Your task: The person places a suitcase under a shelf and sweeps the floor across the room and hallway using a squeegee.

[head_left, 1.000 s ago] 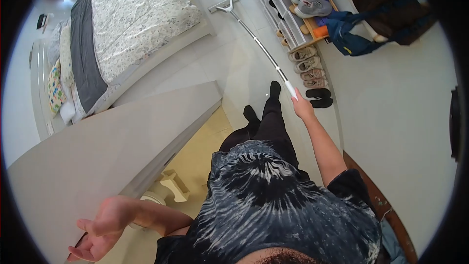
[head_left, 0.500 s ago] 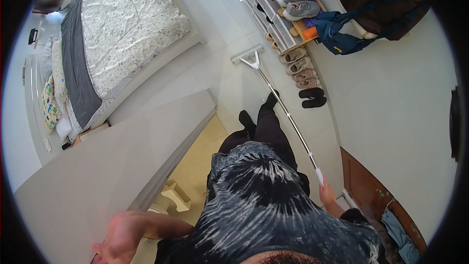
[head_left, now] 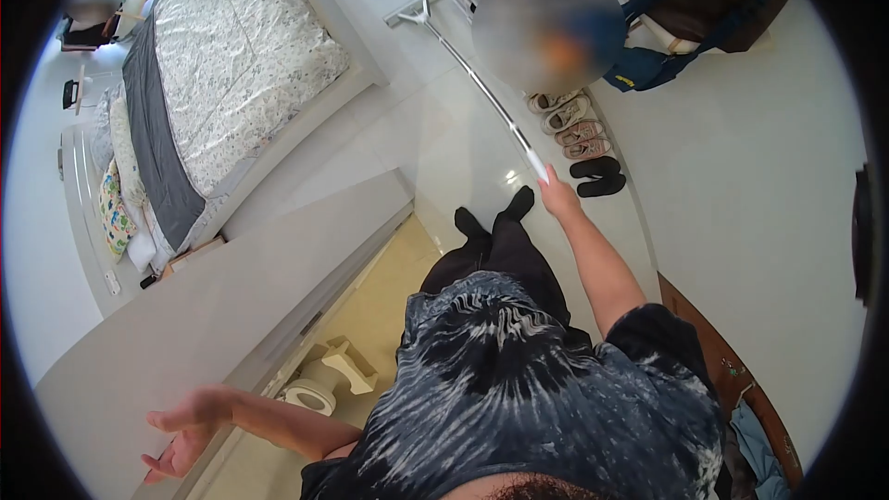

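Note:
My right hand [head_left: 559, 193] is closed around the white grip of a flat mop [head_left: 482, 85]. The metal pole runs up and left from it, ending in a pale rectangular mop head [head_left: 413, 8] that lies on the floor between the bed and the shoe rack. At lower left, my left hand [head_left: 181, 435] is held out beside the grey wall [head_left: 222, 278], fingers apart; I see nothing held in it. Both black-socked feet stand on the tiles behind the mop.
On the left is a bed [head_left: 250, 65] with a patterned cover. Several shoes [head_left: 571, 120] line the right wall, below a blurred patch over the rack. A blue bag [head_left: 648, 68] hangs there. A toilet [head_left: 313, 393] shows through the opening beside the wall.
My right arm has stretched forward, pushing the mop farther away across the floor, up and left in view. My left hand has risen slightly, its fingers now more visible.

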`<state>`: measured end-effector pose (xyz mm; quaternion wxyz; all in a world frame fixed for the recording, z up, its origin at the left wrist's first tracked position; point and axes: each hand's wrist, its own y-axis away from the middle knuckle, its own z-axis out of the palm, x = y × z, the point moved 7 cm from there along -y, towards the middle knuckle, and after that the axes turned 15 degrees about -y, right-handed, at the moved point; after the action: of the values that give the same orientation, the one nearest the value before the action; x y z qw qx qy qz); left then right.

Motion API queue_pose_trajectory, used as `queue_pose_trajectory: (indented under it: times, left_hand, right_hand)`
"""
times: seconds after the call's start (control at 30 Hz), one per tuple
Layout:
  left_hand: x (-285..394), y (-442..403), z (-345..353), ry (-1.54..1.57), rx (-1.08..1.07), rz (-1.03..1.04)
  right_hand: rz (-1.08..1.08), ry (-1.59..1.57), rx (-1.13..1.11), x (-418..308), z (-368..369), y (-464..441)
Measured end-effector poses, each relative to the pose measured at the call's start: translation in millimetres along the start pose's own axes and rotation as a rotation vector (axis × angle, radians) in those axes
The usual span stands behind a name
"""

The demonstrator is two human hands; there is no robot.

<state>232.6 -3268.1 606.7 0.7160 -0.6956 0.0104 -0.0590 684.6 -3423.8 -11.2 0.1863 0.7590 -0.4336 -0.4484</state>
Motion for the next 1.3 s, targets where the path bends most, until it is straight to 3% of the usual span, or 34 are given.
queue_pose_trajectory:
  times: [0.17, 0.27, 0.37, 0.4, 0.43, 0.47, 0.53, 0.57, 0.67, 0.77, 0.87, 0.93, 1.0, 1.07, 1.1, 1.13, 1.2, 1.23, 1.3]
  left_hand:
    - [0.7, 1.9, 3.2, -0.018, 0.016, -0.082]
    - [3.1, 0.7, 6.2, -0.055, 0.047, -0.103]
    - [-4.5, -3.1, 6.4, -0.076, 0.086, -0.106]
    - [-7.2, -2.9, 6.6, -0.092, 0.107, -0.104]
    - [-7.1, -2.0, 8.4, -0.092, 0.116, -0.111]
    - [-8.4, -2.1, 8.5, -0.108, 0.13, -0.138]
    - [-8.4, -3.5, 6.2, -0.131, 0.145, -0.159]
    - [-5.4, -3.3, 7.0, -0.166, 0.144, -0.141]
    - [-5.6, -2.5, 6.6, -0.207, 0.168, -0.114]
    - [-2.7, -4.3, 6.6, -0.215, 0.162, -0.11]
    - [14.0, -0.7, 15.4, -0.194, 0.195, -0.06]
    - [32.2, 8.7, 35.1, -0.164, 0.239, 0.006]
    - [74.9, 32.3, 83.0, 0.001, 0.053, 0.369]
    - [82.1, 80.2, 138.3, 0.019, -0.184, 0.273]
    - [62.6, 120.5, 172.3, 0.068, -0.441, 0.099]
    - [82.5, 147.0, 207.4, 0.296, -0.487, -0.099]
    - [80.7, 254.4, 272.7, 0.306, -0.899, -0.271]
    - [89.2, 296.7, 297.8, 0.329, -1.132, -0.296]
    - [84.9, 405.3, 315.7, 0.446, -1.479, -0.151]
  right_hand:
    - [0.111, 0.028, -0.033, 133.6, -20.2, 121.1]
    - [0.201, -0.009, -0.121, 226.3, -27.4, 245.7]
    - [0.332, -0.058, -0.193, 249.4, -65.7, 383.2]
    - [0.423, 0.007, -0.233, 304.7, -60.2, 417.8]
    - [0.515, 0.075, -0.273, 344.6, -59.0, 432.9]
    - [0.51, 0.075, -0.269, 337.6, -70.0, 430.3]
    - [0.449, 0.175, -0.208, 279.2, -113.0, 423.1]
    - [0.44, 0.179, -0.209, 288.9, -116.4, 417.6]
    - [0.351, 0.276, -0.178, 253.9, -140.2, 345.2]
    - [0.119, 0.163, -0.091, 210.3, -131.3, 251.5]
    - [0.019, 0.049, -0.102, 110.0, -107.9, 139.9]
    - [-0.237, -0.041, -0.091, 33.1, -86.0, 61.0]
    - [-0.238, 0.047, -0.132, -59.0, -71.2, -10.8]
    - [-0.112, 0.062, -0.16, -149.1, -59.7, -75.0]
    - [-0.079, 0.057, -0.165, -204.2, -59.7, -93.4]
    - [-0.049, 0.047, -0.164, -250.9, -63.2, -108.0]
    - [-0.099, 0.071, -0.129, -302.0, -53.1, -166.0]
    - [-0.122, 0.11, -0.123, -319.7, -49.0, -189.7]
    - [-0.202, 0.173, -0.094, -345.8, -51.2, -207.2]
